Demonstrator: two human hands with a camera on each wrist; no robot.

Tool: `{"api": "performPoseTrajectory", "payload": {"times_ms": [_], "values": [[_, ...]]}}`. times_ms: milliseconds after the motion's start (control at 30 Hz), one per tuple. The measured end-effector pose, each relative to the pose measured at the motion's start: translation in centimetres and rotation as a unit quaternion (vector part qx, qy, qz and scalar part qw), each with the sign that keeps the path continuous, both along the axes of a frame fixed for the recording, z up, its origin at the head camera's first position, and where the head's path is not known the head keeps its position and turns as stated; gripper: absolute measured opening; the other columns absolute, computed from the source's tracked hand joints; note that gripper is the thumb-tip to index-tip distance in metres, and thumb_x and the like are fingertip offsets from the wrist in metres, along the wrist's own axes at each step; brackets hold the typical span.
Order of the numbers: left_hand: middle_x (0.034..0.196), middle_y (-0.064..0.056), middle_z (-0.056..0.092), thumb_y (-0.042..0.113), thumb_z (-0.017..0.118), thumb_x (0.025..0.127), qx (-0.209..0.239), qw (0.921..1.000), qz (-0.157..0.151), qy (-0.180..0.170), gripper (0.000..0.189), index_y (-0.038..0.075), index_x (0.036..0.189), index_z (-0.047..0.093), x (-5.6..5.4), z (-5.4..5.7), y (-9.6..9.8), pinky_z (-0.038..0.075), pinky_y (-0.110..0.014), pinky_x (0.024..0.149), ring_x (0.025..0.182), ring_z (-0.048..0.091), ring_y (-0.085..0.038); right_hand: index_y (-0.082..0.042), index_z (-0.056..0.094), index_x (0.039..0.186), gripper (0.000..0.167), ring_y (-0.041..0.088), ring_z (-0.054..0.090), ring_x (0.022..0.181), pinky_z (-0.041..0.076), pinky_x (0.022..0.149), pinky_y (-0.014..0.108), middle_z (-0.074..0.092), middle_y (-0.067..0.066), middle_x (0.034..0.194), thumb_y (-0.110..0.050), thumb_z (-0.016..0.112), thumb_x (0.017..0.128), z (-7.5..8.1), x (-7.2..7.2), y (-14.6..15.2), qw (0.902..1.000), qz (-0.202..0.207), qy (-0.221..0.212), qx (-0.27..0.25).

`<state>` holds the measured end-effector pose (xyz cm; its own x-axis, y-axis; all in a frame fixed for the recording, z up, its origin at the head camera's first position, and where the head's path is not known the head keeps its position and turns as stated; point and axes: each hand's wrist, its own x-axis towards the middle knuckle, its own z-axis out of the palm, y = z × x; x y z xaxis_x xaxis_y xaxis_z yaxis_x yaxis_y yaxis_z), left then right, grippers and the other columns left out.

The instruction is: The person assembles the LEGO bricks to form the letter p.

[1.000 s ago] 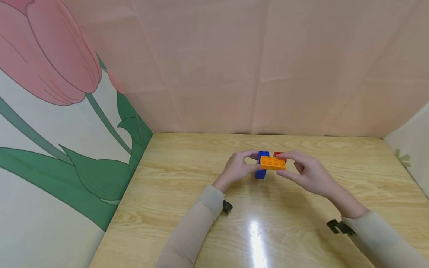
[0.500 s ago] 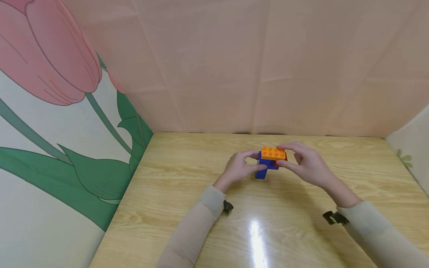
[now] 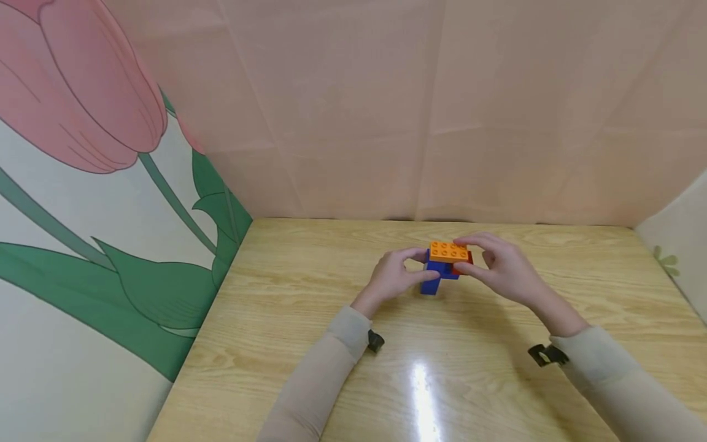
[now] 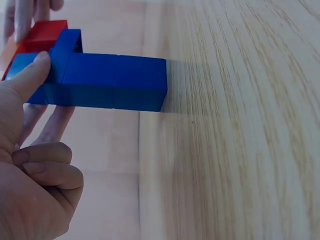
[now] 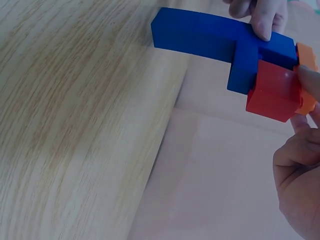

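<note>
A column of blue bricks stands upright on the wooden table. Partway up, a blue brick juts out sideways, and a red brick sits on it. Across the top lies an orange brick, its studs facing up, spanning from the blue column to over the red brick. My left hand grips the upper blue column between thumb and fingers. With thumb and fingers, my right hand pinches the orange brick's right end; its thumb also overlaps the red brick in the right wrist view.
The wooden table runs back to a pink cloth backdrop. A wall panel with a painted tulip stands at the left, and a pale panel at the right. Dark straps show at both cuffs.
My right hand has moved up and back with the orange brick, from in front of the blue column onto the top. The left hand keeps its grip in place.
</note>
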<state>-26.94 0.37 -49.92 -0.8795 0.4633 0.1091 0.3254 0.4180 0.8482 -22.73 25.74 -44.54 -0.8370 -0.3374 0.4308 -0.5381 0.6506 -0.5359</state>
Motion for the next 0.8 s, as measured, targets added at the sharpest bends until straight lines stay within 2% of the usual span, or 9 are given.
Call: {"api": "performPoseTrajectory", "payload": {"times_ms": [367, 667, 800], "values": [[0.117, 0.018, 0.069, 0.056, 0.076, 0.090, -0.001, 0.9998, -0.008, 0.016, 0.056, 0.024, 0.135, 0.069, -0.2, -0.1, 0.1, 0.050, -0.045, 0.099, 0.124, 0.062, -0.026, -0.016, 0.072, 0.129, 0.040, 0.009, 0.034, 0.044, 0.032, 0.041, 0.027, 0.071, 0.004, 0.124, -0.020, 0.083, 0.092, -0.2, -0.9, -0.2, 0.9995, 0.009, -0.027, -0.016], [0.116, 0.018, 0.069, 0.057, 0.075, 0.090, -0.006, 0.9997, -0.007, 0.024, 0.055, 0.024, 0.134, 0.070, -0.2, 0.0, 0.1, 0.051, -0.035, 0.086, 0.111, 0.066, -0.025, -0.014, 0.075, 0.124, 0.035, 0.009, 0.035, 0.048, 0.032, 0.044, 0.026, 0.072, 0.006, 0.119, -0.016, 0.084, 0.090, 0.2, -1.2, -0.4, 0.9997, 0.026, -0.004, 0.000], [0.116, 0.018, 0.069, 0.057, 0.075, 0.090, -0.004, 0.9997, -0.008, 0.024, 0.055, 0.024, 0.134, 0.070, -0.1, 0.0, 0.1, 0.051, -0.034, 0.087, 0.114, 0.065, -0.026, -0.015, 0.076, 0.123, 0.032, 0.010, 0.037, 0.051, 0.033, 0.046, 0.026, 0.072, 0.006, 0.117, -0.018, 0.083, 0.092, 0.7, -1.2, -0.4, 0.9994, 0.032, -0.007, 0.010]]}}
